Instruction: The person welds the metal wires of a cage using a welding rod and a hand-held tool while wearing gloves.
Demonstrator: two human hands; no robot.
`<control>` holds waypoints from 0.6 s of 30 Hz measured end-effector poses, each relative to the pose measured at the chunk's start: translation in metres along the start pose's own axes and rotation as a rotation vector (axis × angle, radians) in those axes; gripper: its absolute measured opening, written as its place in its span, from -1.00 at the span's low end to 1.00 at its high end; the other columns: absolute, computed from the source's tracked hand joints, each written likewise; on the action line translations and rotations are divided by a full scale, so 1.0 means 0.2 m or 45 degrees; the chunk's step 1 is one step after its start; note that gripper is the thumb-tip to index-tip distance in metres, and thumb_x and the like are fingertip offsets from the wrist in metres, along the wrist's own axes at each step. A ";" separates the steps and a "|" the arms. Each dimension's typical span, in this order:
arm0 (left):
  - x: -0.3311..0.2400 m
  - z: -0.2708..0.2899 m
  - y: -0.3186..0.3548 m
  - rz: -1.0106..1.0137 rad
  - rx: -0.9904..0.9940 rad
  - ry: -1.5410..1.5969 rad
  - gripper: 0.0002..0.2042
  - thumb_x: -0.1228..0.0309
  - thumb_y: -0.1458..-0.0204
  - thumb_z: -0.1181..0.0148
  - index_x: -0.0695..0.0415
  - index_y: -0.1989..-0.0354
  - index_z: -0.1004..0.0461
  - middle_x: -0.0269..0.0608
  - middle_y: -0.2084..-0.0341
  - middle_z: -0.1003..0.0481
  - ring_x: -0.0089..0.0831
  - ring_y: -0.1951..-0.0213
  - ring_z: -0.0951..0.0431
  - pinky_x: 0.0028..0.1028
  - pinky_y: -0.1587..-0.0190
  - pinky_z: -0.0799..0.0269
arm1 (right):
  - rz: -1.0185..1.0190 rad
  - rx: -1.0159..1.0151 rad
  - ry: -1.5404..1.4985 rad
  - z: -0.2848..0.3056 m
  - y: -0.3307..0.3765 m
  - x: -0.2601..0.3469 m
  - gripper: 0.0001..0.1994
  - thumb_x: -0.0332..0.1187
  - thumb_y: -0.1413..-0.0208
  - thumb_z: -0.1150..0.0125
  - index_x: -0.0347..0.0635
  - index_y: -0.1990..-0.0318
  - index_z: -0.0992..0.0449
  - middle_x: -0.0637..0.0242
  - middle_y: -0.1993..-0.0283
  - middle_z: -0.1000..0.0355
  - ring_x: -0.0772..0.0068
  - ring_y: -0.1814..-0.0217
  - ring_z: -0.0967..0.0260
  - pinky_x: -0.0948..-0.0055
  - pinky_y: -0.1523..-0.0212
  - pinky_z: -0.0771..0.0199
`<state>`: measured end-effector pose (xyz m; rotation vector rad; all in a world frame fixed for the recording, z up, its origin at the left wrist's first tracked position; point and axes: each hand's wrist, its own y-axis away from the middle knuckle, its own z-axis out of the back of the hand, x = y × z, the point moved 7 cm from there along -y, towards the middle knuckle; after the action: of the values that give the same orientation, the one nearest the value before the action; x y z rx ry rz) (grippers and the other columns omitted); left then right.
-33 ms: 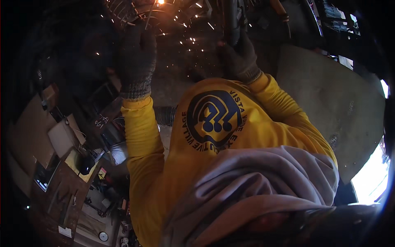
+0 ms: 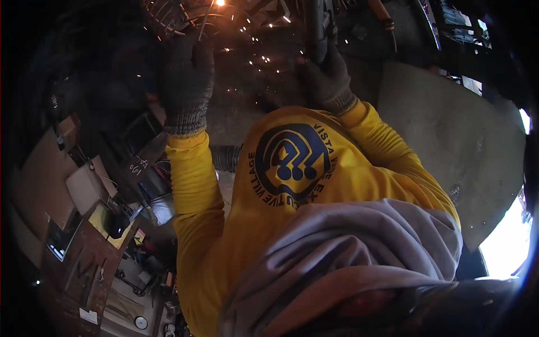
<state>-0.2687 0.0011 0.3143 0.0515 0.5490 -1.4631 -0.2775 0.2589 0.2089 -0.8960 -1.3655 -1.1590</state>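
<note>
Sparks (image 2: 265,59) scatter left of the right hand (image 2: 330,81), a broad board (image 2: 449,151) rightward.

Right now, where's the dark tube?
In the head view, the dark tube is at the top, just right of centre, in the right hand, well to the right of the bright glow.

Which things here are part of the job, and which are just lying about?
In the job:
- left gloved hand, by a thin rod reaching toward the bright glow
- right gloved hand, gripping a dark tube

Apparently lying about:
- large flat panel, right
- cardboard box, left
- round dial, lower left
</note>
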 end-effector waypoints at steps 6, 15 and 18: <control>0.01 0.00 0.00 0.033 0.002 0.032 -0.74 0.31 -0.17 -0.21 0.14 0.04 -0.60 -0.04 0.25 -0.64 -0.13 0.18 -0.67 -0.30 0.09 -0.56 | -0.190 0.048 0.024 -0.02 0.03 -0.05 -0.51 -0.24 -0.13 -0.33 -0.30 -0.13 -0.36 0.22 0.35 -0.53 0.47 0.43 -0.55 0.41 0.41 -0.54; 0.04 -0.02 0.01 0.023 0.013 0.034 -0.74 0.30 -0.18 -0.21 0.15 0.04 -0.59 -0.05 0.20 -0.64 -0.13 0.13 -0.66 -0.31 0.02 -0.54 | -0.175 0.146 -0.039 -0.06 0.02 -0.06 -0.52 -0.27 -0.18 -0.33 -0.32 -0.15 -0.32 0.28 0.39 -0.51 0.53 0.47 -0.50 0.46 0.44 -0.53; 0.04 -0.02 0.01 0.051 0.036 -0.003 -0.75 0.31 -0.18 -0.22 0.14 0.05 -0.59 -0.06 0.20 -0.64 -0.13 0.13 -0.66 -0.31 0.02 -0.54 | -0.221 0.142 -0.023 -0.06 0.01 -0.03 -0.63 -0.31 -0.19 -0.32 -0.27 -0.04 -0.36 0.33 0.39 -0.48 0.57 0.47 -0.46 0.51 0.44 -0.50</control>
<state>-0.2678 -0.0055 0.3075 0.0823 0.5224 -1.4320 -0.2713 0.2481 0.2020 -0.7213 -1.5308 -1.1947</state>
